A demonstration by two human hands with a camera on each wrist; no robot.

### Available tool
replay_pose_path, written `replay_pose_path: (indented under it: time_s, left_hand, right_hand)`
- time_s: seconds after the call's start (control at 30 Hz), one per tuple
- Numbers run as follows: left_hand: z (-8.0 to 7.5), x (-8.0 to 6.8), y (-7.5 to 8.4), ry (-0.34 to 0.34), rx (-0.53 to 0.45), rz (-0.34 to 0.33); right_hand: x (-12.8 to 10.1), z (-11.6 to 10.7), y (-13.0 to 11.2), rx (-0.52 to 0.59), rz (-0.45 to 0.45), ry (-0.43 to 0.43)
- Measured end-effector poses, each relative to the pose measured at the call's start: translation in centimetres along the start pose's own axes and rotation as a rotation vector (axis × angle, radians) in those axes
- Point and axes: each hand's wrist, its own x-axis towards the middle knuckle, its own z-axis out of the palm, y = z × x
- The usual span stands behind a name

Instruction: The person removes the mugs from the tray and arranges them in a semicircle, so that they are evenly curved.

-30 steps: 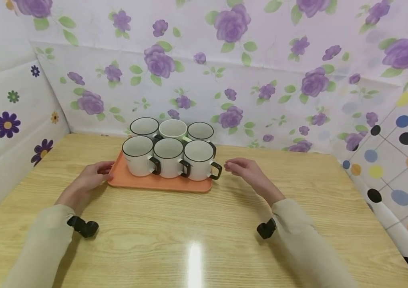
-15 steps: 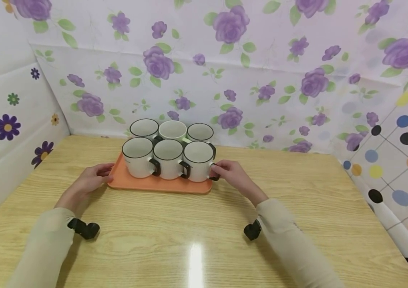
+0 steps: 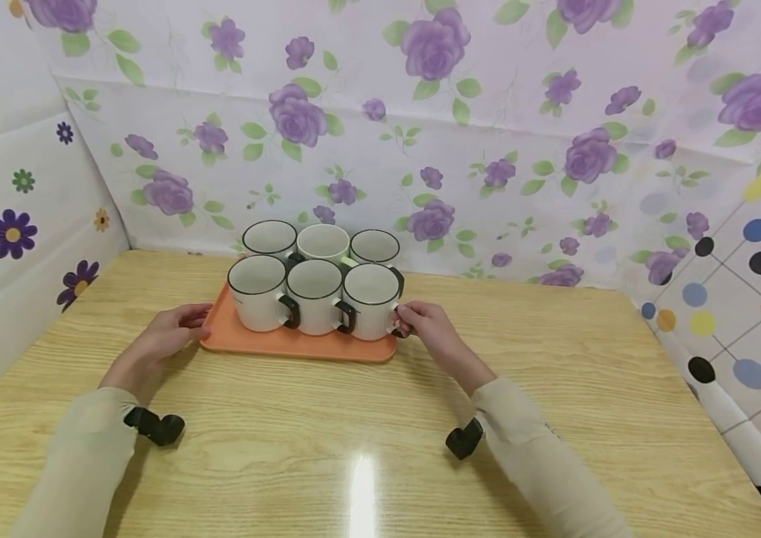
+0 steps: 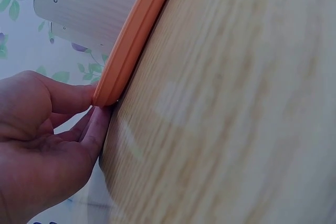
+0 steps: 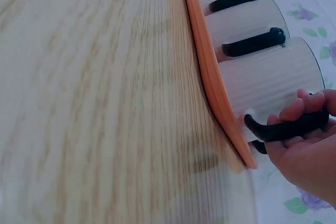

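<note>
Six white mugs stand in two rows on an orange tray (image 3: 286,344) on the wooden worktop (image 3: 367,426), close to the flowery wall.

From the head view, the right hand (image 3: 430,329) is at the front right mug (image 3: 370,302), but you cannot see how it holds on. The right wrist view shows it: the fingers (image 5: 294,113) are curled round the mug's black handle (image 5: 286,127), so that grip is closed on the handle. This view also shows the next two black handles in a line.

From the head view, the left hand (image 3: 165,336) sits at the tray's left edge. The left wrist view shows more: the thumb (image 4: 63,95) lies on top of the tray's rim (image 4: 134,38) and the fingers go under it, pinching the edge. It also shows the word "concise" on the front left mug (image 4: 89,3).
</note>
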Motion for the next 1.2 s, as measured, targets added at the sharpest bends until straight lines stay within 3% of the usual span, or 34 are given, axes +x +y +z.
replay_pose_path:
  time_s: [0.3,0.5,0.97,1.2]
  left_hand:
    - [-0.2,0.2,-0.3,-0.002,-0.011,-0.009]
    - [-0.1,0.4,-0.5,-0.012,-0.015,-0.035]
    - [-0.2,0.5,-0.4,-0.005,0.007,-0.021]
    - [-0.4,0.4,-0.2,-0.013,0.018,-0.015]
  right_hand:
    - [0.1,0.2,0.5,0.065,-0.011,0.088]
    - [-0.1,-0.4,0.2,0.122,-0.010,0.096]
    - [-1.8,-3.0,-3.8,0.435,-0.080,0.018]
    - [-2.7,-4.9,-7.0,0.502,-0.160,-0.048]
